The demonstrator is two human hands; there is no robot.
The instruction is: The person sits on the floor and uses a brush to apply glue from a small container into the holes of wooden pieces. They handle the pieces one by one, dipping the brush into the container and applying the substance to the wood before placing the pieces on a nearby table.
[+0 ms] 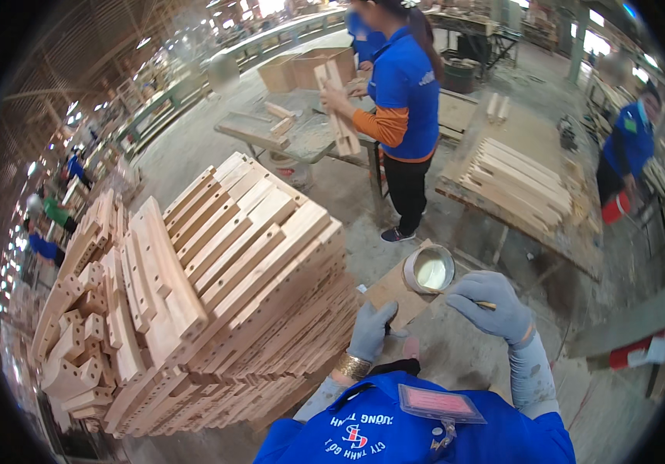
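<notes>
My left hand (pixel 371 331), in a grey glove, is closed on the near left edge of a flat brown board (pixel 389 290). On the board's far end sits a round can (pixel 410 272) with pale cream liquid (pixel 431 274) inside. My right hand (pixel 493 304), also gloved in grey, is just right of the can with its fingers pinched together. A thin wooden stick (pixel 485 305) pokes out from them; its other end is hidden. Close to my left hand rises a tall stack of drilled wooden pieces (pixel 259 240).
Curved and short wooden parts (pixel 77 348) are piled at the far left. Ahead, a co-worker (pixel 406 100) in blue handles a wooden piece beside a table (pixel 309 139). Another table (pixel 533 220) with laid-out slats stands ahead right. Another person (pixel 630 143) is at the right.
</notes>
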